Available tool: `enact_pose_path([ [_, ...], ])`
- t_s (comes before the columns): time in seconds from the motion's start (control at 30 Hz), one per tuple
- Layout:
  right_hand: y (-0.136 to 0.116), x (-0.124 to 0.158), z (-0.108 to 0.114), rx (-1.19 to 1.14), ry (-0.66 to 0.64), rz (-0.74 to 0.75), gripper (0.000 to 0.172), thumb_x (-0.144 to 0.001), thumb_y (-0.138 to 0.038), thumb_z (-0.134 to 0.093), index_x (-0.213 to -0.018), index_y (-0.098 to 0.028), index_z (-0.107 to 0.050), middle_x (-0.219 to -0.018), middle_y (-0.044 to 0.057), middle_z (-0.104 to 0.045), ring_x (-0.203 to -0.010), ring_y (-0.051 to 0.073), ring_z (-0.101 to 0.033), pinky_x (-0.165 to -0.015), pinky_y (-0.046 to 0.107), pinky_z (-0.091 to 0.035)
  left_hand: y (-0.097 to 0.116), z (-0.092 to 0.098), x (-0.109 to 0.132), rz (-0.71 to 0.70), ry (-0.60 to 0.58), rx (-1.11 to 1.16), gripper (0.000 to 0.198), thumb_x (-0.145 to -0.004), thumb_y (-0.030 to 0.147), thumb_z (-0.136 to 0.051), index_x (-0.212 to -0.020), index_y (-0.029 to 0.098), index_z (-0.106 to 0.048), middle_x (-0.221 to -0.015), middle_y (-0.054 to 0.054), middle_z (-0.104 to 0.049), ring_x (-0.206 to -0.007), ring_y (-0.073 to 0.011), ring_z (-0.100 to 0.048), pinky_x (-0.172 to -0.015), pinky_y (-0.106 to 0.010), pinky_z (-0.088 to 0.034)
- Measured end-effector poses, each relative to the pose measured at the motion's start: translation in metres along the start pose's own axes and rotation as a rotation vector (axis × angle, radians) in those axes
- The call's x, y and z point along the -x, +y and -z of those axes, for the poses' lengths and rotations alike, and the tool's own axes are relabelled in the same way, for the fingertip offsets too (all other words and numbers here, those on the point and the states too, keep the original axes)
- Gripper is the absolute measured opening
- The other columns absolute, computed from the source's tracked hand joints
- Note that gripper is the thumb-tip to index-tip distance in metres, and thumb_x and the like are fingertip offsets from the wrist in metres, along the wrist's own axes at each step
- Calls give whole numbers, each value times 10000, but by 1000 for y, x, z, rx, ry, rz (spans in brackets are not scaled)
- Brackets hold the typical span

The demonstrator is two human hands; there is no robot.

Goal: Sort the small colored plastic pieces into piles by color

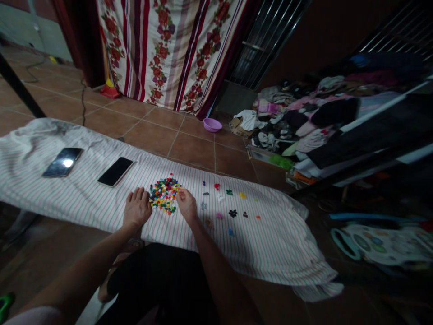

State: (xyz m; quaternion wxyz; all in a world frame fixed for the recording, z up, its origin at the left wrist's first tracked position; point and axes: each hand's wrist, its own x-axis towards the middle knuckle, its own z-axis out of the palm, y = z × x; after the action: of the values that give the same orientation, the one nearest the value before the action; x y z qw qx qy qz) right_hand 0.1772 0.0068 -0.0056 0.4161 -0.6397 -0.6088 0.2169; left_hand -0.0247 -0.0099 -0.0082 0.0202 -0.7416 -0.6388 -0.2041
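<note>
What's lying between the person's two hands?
In the head view, a pile of small multicoloured pieces lies between the left hand and the right hand, on the striped cloth.

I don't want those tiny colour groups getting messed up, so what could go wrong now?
The right forearm is close to the tan pieces, so it might brush them out of place. The striped cloth is wrinkled and hangs over the edge; a tug could slide the groups together. The black pieces sit beside the dark brown ones, which might look alike in this dim light.
</note>
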Motion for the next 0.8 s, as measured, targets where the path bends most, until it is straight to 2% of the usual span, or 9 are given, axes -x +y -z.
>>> enact_pose_path([
  [0.23,12,-4,21,59,70,37,147,-841,-244,-546,-930,-215,-660,-903,28,-693,-754,155,-656,-747,272,-533,0,2,1,5,-9,3,359,-885,235,-415,-1144,102,-625,-1361,-206,-583,-1338,-337,-475,-1122,-517,-330],
  [0.4,35,-10,49,62,169,26,190,-834,-246,-513,-927,-212,-675,-902,36,-683,-727,151,-642,-745,283,-538,0,3,1,-7,5,-26,355,-888,240,-383,-1121,118,-621,-1335,-189,-602,-1324,-322,-489,-1108,-502,-348],
  [0.6,83,-19,111,98,364,-11,226,-785,-264,-507,-891,-195,-695,-866,65,-702,-767,182,-639,-745,304,-534,-1,1,1,-23,6,-52,342,-889,238,-382,-1111,133,-620,-1322,-185,-609,-1317,-316,-491,-1090,-501,-358],
  [0.8,132,-25,176,317,477,-186,270,-722,-234,-472,-823,-174,-715,-817,81,-712,-780,201,-633,-771,308,-501,-3,-2,2,-28,16,-65,342,-882,244,-398,-1125,140,-615,-1335,-185,-599,-1323,-312,-481,-1095,-496,-346],
])
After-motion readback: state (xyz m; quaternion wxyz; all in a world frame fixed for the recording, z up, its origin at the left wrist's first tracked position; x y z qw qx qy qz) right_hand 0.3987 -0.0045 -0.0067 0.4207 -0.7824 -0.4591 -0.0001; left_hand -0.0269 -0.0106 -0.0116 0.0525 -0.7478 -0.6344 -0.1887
